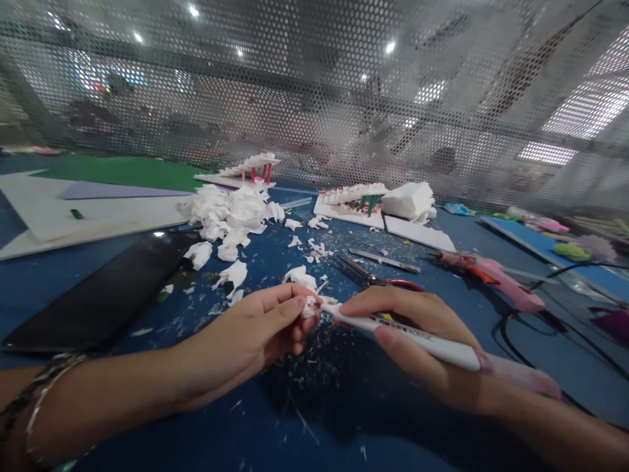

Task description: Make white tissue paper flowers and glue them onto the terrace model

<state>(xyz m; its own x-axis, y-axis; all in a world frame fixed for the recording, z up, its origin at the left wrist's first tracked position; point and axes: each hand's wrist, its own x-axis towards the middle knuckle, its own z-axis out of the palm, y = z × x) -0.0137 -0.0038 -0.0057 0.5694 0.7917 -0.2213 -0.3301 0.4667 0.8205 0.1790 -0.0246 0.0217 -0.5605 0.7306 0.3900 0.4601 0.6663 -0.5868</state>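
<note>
1. Above the near part of the blue table (pixel 206 439), the left hand (pixel 260 321) pinches a small crumpled white piece (pixel 309 307) between thumb and forefinger, the other fingers curled loosely below. The piece shows a few reddish marks and sits clear of the tabletop.

2. Facing it, the right hand (pixel 422 321) grips a white marker pen (pixel 432 345) in a writing hold, thumb on one side and fingers on the other. Its narrow end points at the piece; whether the tip touches or stops just beside it, I cannot tell.

3. Judging by this, the step in hand is marking the piece with colour, seemingly only partly done, since much of its visible surface is white.

4. The next move likely calls for a steady left pinch, a slight turn of the piece to offer bare white, and light dabs, as the crumpled material looks soft enough to squash or tear.

5. Beyond the hands lie the red-handled scissors (pixel 363 270) and a slim metal tool (pixel 386 260). Further back stand a heap of white scraps (pixel 230 210) and a stepped white model (pixel 351 193) on green posts, with reddish specks on it. To the right rests a pink glue gun (pixel 511 285), apart from the pen.
</note>
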